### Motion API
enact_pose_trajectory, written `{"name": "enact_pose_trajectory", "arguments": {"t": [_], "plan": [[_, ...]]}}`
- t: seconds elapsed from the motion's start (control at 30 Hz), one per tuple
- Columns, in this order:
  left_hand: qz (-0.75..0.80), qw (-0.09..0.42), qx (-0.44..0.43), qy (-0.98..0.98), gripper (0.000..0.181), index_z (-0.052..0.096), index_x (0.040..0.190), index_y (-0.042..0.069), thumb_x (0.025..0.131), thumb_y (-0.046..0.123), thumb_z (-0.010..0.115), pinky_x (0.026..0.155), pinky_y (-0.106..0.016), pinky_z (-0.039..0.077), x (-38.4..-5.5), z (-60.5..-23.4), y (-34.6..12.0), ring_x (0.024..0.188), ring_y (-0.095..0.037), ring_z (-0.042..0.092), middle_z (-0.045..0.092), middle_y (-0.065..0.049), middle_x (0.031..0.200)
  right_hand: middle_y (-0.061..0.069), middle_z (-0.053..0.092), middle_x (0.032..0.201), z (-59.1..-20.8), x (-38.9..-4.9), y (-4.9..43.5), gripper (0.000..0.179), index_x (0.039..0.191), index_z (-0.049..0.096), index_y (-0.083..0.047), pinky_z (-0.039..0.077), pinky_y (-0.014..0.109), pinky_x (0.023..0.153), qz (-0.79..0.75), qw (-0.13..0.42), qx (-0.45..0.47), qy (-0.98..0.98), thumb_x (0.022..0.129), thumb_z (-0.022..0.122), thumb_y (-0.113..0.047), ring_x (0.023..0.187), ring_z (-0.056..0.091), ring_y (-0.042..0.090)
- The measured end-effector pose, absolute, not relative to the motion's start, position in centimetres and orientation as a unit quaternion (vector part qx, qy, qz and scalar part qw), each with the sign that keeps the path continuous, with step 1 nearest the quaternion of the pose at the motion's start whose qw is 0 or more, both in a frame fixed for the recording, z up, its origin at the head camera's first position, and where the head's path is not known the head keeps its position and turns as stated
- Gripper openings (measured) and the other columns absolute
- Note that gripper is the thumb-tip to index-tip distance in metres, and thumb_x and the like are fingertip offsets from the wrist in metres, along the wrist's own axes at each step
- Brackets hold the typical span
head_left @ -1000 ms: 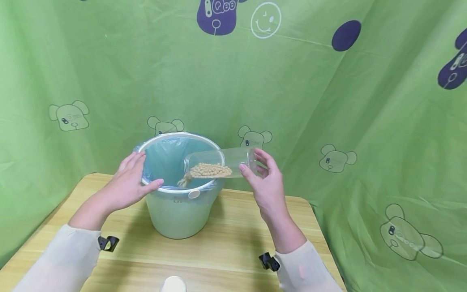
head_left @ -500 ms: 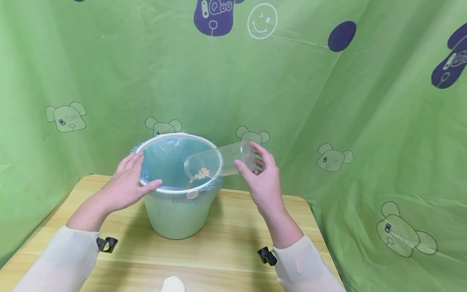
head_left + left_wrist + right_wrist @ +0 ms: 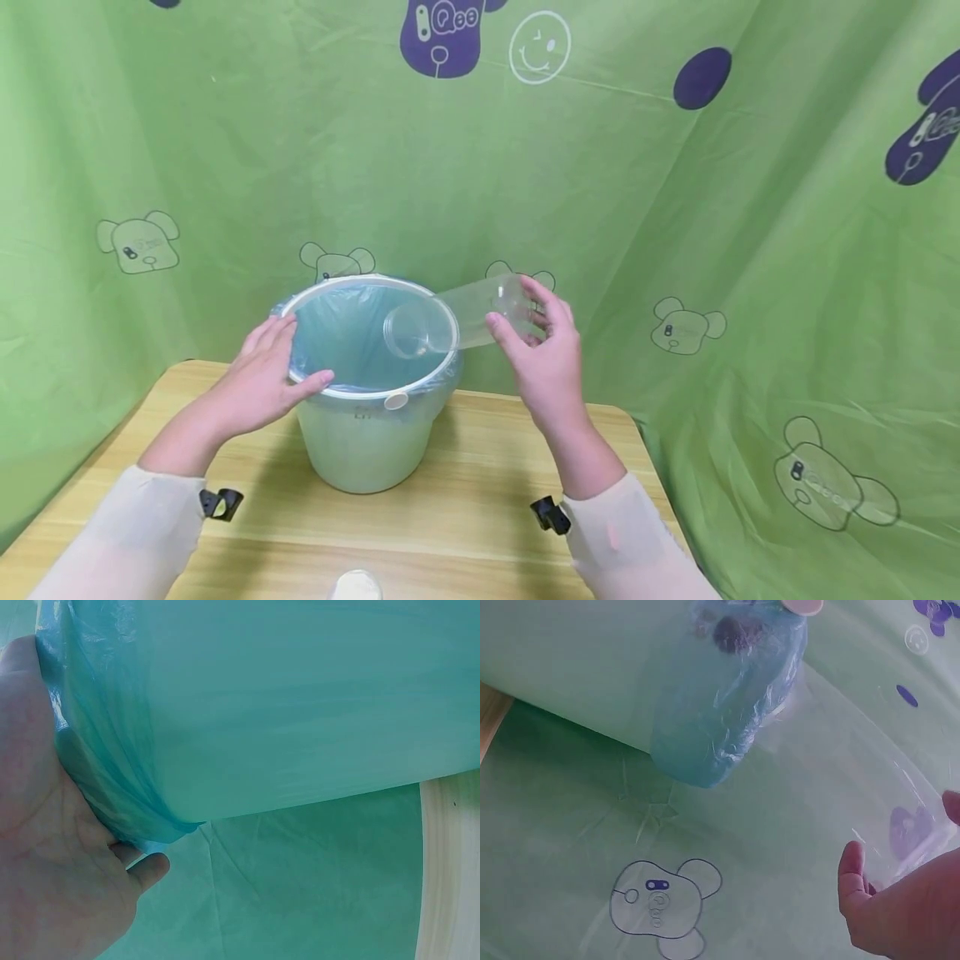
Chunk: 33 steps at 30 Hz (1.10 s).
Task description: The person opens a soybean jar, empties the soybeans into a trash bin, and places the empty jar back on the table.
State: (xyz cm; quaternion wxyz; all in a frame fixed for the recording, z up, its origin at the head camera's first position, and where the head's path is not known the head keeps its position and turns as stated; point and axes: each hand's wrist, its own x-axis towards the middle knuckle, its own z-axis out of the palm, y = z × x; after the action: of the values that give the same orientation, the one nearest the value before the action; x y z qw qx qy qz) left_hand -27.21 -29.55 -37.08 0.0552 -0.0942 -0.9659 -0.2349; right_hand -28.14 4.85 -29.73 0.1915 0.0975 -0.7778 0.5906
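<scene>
A clear plastic jar (image 3: 474, 310) lies tilted, mouth down and to the left, over the right side of a pale green bin (image 3: 363, 454). No pellets show inside the jar now. My right hand (image 3: 549, 360) holds it by its base, thumb in front and fingers behind. A blue plastic bag (image 3: 324, 325) lines the bin and folds out over its white rim (image 3: 420, 385). On the rim's left side rests my left hand (image 3: 255, 383), fingers fairly straight and thumb along the front. The left wrist view shows its palm against the bag fold (image 3: 112, 750).
The bin stands on a light wooden table (image 3: 480, 492). A round white object (image 3: 356, 585) sits at the front edge of the view. Green printed cloth (image 3: 600, 208) hangs behind and beside the table.
Tan pellets slid out of the jar's mouth into the bin, and the jar went from part-filled to bare. My right hand raised the jar's base, tilting it more steeply. My left hand stayed put.
</scene>
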Motion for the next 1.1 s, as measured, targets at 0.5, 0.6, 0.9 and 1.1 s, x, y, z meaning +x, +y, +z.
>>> {"name": "enact_pose_trajectory", "arguments": {"t": [0.5, 0.6, 0.9, 1.1], "plan": [[-0.236, 0.058, -0.094, -0.965, 0.114, 0.003, 0.158, -0.008, 0.092, 0.074, 0.047, 0.121, -0.073, 0.007, -27.3, -37.3, -29.7, 0.155, -0.048, -0.005, 0.000, -0.026, 0.168, -0.002, 0.049, 0.144, -31.4, -28.9, 4.1, 0.066, 0.146, 0.049, -0.029, 0.051, 0.039, 0.106, 0.554, 0.188, 0.100, -0.805, 0.087, 0.078, -0.034, 0.128, 0.050, 0.022], [-0.236, 0.059, -0.094, -0.965, 0.114, 0.003, 0.158, -0.008, 0.092, 0.075, 0.047, 0.120, -0.073, 0.007, -27.4, -37.3, -29.7, 0.155, -0.048, -0.004, 0.000, -0.026, 0.168, -0.002, 0.049, 0.145, -31.4, -29.0, 4.3, 0.067, 0.146, 0.048, -0.031, 0.051, 0.041, 0.107, 0.568, 0.199, 0.100, -0.792, 0.087, 0.079, -0.034, 0.128, 0.050, 0.023], [-0.239, 0.058, -0.096, -0.964, 0.114, 0.003, 0.158, -0.008, 0.092, 0.074, 0.047, 0.120, -0.074, 0.007, -27.4, -37.3, -29.7, 0.155, -0.048, -0.006, -0.001, -0.025, 0.168, 0.007, 0.052, 0.135, -30.6, -29.4, 5.9, 0.061, 0.147, 0.039, -0.017, 0.056, 0.035, 0.103, 0.809, 0.101, 0.063, -0.576, 0.096, 0.066, -0.035, 0.116, 0.060, 0.023], [-0.240, 0.060, -0.096, -0.964, 0.113, 0.004, 0.158, -0.007, 0.092, 0.074, 0.047, 0.120, -0.074, 0.007, -27.5, -37.4, -29.7, 0.155, -0.048, -0.005, -0.001, -0.025, 0.168, 0.004, 0.047, 0.145, -31.1, -29.1, 5.8, 0.069, 0.147, 0.040, -0.027, 0.054, 0.037, 0.105, 0.709, 0.119, 0.056, -0.693, 0.089, 0.077, -0.028, 0.125, 0.052, 0.021]]}}
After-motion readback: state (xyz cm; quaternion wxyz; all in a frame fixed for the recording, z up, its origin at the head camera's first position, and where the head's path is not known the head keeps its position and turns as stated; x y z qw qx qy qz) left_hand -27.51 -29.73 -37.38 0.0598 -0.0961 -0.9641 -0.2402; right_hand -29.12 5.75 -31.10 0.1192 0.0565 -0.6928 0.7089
